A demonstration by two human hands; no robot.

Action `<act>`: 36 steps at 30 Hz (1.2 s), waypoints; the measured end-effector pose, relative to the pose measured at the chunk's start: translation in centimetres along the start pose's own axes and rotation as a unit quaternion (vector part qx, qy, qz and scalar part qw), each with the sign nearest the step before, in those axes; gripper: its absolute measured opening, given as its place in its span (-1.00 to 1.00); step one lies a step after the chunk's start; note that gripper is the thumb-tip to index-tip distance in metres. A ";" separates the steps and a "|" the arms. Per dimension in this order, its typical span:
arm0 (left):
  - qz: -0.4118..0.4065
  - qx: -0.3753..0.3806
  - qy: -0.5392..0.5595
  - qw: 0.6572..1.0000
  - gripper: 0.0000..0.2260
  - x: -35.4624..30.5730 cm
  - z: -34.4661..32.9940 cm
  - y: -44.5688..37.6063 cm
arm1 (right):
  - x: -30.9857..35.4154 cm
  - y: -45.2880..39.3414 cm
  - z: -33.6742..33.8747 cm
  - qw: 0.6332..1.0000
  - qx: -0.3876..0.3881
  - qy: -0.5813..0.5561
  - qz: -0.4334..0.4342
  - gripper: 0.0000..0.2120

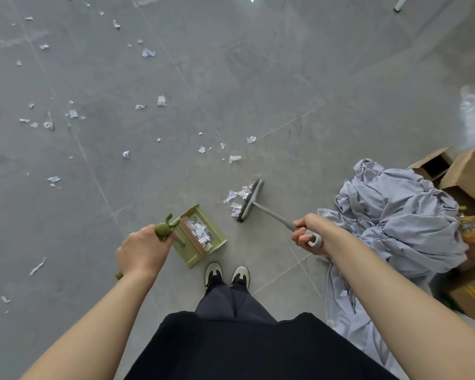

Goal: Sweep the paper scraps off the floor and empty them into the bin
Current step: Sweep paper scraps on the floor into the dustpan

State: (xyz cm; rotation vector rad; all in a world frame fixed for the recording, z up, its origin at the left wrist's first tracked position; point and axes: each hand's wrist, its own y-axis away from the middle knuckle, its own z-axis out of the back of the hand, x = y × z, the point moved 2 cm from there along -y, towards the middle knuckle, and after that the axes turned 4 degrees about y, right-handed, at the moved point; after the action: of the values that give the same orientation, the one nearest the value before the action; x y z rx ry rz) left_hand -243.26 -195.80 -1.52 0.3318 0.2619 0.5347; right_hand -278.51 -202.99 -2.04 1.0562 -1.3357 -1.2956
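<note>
My right hand [306, 235] grips broom [251, 200] | scrap pile [235, 200] lies left of bristles, toward dustpan [202, 235] | left hand [144, 249] holds its handle.

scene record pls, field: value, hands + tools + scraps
left hand: grips the green dustpan handle
right hand: grips the grey broom handle
dustpan: on the floor, some scraps inside
broom head: on the floor, small scrap pile against the bristles
loose scraps: scattered on the grey tiles, mostly to the left
right side: crumpled cloth, cardboard boxes
bin: not clearly in view
</note>
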 end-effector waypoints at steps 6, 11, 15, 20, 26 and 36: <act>-0.003 -0.002 0.000 1.000 -0.62 0.2 0.0 -0.6 | 2.2 1.0 -1.3 0.984 -0.090 0.141 0.063 -0.80; -0.007 -0.002 -0.005 1.000 -0.61 0.2 -0.5 -1.4 | 3.0 0.5 -2.3 0.944 -0.167 0.254 0.128 -0.84; -0.001 0.008 -0.004 1.000 -0.62 0.1 -0.7 -2.1 | 2.8 -0.7 -2.4 0.911 -0.195 0.338 0.137 -0.88; 0.009 0.010 0.002 1.000 -0.64 0.1 -0.7 -2.7 | 2.2 -0.8 -3.0 0.859 -0.185 0.455 0.143 -0.86; 0.009 0.017 0.002 1.000 -0.62 -0.4 -0.5 -3.3 | 0.9 1.1 -4.6 0.824 -0.155 0.530 0.128 -0.86; 0.006 0.020 0.010 1.000 -0.62 0.6 -0.5 -3.8 | 0.1 2.0 -4.4 0.851 -0.179 0.475 0.136 -0.85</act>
State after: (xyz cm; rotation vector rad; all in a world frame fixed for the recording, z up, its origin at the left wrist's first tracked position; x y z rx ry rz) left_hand -241.18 -198.42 -3.53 0.3670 0.2902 0.5445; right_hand -274.10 -203.74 -0.18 0.9811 -0.4296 -0.5933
